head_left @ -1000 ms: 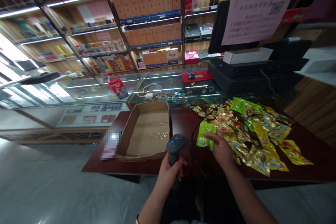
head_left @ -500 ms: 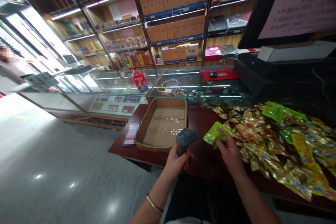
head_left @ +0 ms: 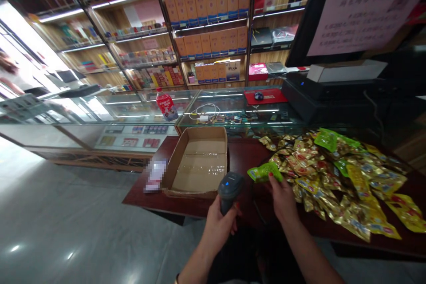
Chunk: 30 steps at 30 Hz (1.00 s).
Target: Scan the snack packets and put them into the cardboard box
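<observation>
My right hand [head_left: 284, 199] pinches the green packet [head_left: 263, 172] right of the frame's centre; it has tipped flatter than a second ago, so less of its face shows. My left hand [head_left: 218, 226], lower centre, grips the scanner [head_left: 230, 186].

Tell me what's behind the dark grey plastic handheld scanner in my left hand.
Beyond the scanner, a brown cardboard box and a dark reddish wooden table show. The scanner hides the box's near right corner; it and your left hand hide part of the table.
</observation>
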Each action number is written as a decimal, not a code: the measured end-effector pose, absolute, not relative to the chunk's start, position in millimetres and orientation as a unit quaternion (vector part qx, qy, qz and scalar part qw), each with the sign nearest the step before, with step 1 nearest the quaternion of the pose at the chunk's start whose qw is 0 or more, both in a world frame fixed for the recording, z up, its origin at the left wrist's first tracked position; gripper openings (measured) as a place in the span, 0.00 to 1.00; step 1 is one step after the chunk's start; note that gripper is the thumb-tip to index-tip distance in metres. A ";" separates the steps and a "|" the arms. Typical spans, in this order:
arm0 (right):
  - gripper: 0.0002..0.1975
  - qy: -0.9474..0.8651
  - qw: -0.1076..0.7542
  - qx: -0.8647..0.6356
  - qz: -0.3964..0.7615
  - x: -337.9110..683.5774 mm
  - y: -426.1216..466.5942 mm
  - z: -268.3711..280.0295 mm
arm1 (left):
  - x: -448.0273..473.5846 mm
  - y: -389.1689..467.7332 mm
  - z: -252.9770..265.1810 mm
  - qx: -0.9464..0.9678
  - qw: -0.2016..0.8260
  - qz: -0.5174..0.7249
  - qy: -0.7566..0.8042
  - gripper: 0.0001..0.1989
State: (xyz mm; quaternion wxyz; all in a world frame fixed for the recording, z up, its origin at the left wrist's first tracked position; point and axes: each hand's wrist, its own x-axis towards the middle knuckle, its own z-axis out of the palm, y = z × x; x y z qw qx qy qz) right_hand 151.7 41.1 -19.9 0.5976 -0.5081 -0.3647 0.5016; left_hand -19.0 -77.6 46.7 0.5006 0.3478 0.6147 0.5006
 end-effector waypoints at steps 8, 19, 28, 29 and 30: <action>0.22 -0.331 0.608 -0.515 0.505 157.8 48.6 -22.7 | -21.9 -79.1 58.1 0.473 0.423 0.454 0.626 0.08; 0.24 -0.486 0.539 -0.585 0.361 172.7 55.3 -12.2 | -25.1 -80.8 59.5 0.577 0.382 0.401 0.600 0.11; 0.25 -0.492 0.519 -0.585 0.382 176.4 63.9 -20.1 | -26.6 -79.4 56.9 0.566 0.407 0.397 0.596 0.09; 0.24 -0.493 0.525 -0.581 0.379 176.3 63.7 -18.0 | -26.8 -79.5 57.1 0.566 0.408 0.397 0.596 0.09; 0.24 -0.495 0.531 -0.577 0.375 176.1 63.2 -15.9 | -27.1 -79.5 57.2 0.567 0.408 0.397 0.596 0.10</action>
